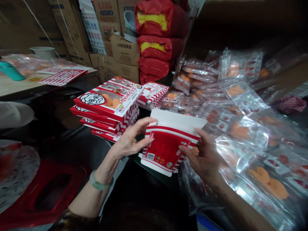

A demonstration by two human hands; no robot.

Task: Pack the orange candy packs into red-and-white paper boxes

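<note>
My left hand (131, 139) and my right hand (201, 155) hold a flattened red-and-white striped cardboard box (167, 144) by its opposite sides. Its white flap points away from me. A jade bangle (101, 181) circles my left wrist. Just beyond my left hand stands a stack of assembled red-and-white boxes (106, 107) with clear windows showing orange pastries. Close to my right hand lies a heap of clear plastic packets (240, 134) holding orange pastries. Another stack of flat striped boxes (152, 94) sits behind the held one.
Cardboard cartons (122, 48) and red sacks (154, 41) are piled at the back. On the left, a wooden table (14, 86) holds printed sheets and a white bowl (43, 52). A red plastic stool (45, 192) stands at lower left.
</note>
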